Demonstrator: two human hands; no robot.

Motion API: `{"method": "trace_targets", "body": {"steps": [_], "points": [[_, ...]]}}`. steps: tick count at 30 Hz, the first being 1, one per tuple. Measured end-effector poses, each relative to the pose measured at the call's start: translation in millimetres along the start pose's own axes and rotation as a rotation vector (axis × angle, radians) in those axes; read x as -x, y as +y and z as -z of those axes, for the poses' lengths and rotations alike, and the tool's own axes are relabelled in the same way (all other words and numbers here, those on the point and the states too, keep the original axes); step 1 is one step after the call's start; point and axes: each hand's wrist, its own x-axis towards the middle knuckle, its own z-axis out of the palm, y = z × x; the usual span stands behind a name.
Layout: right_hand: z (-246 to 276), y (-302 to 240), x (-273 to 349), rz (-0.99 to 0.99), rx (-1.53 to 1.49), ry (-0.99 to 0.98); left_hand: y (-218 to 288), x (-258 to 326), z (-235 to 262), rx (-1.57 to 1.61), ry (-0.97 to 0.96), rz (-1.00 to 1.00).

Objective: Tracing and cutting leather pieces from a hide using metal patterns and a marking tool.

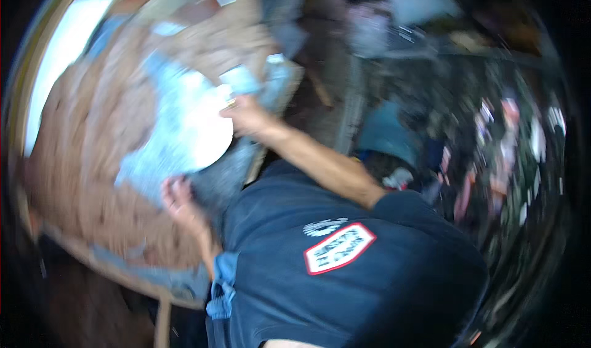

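Observation:
A light blue cloth, denim by its look point(161, 129), lies spread on a wooden table. On top of it is a bright white piece with a rounded edge point(210, 136). My right hand point(247, 116) reaches across to the rim of the white piece, its fingers closed at a small pale and yellowish thing that is too blurred to name. My left hand point(177, 195) rests at the near edge of the cloth with fingers stretched out, holding nothing that I can see. Darker grey-blue cloth point(225, 172) lies between the hands and my body.
The wooden table point(80, 163) curves around my left side. Small pale blue pieces point(240, 78) lie beyond my right hand. A blue-green bucket-like container point(389, 132) stands on the floor at right, near scattered coloured scraps point(498, 157). Motion smears much of the view.

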Motion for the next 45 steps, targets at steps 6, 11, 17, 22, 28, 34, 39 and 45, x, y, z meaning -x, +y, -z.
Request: {"method": "trace_targets", "body": {"steps": [6,11,17,22,28,34,39,45], "points": [[-34.1,-38.9,24.2,-0.098,-0.044,-0.174,-1.3,18.7,-15.6,0.727,-0.193,0.620],[-16.0,-61.3,1.7,-0.172,0.278,-0.355,-5.9,2.0,-49.3,1.001,-0.043,0.557],[9.6,-136.0,-6.8,0.099,0.471,-0.461,-14.5,5.8,-61.8,0.898,0.081,0.400],[-75.0,-156.8,-78.1,0.135,0.232,-0.695,-13.0,12.2,-78.4,0.991,0.031,0.391],[-183.7,-126.7,-209.1,0.076,0.470,-0.698,12.2,14.3,-81.0,0.627,0.081,0.397],[-209.1,-117.9,-231.0,-0.117,0.501,-0.565,21.7,35.6,-14.3,0.368,0.068,0.358],[-201.3,-132.6,-213.1,-0.158,0.576,-0.414,21.3,39.8,-0.7,0.423,-0.076,0.367],[-243.1,-99.8,-214.6,-0.156,0.540,-0.496,-3.1,-12.2,31.2,0.233,0.047,0.295]]}}
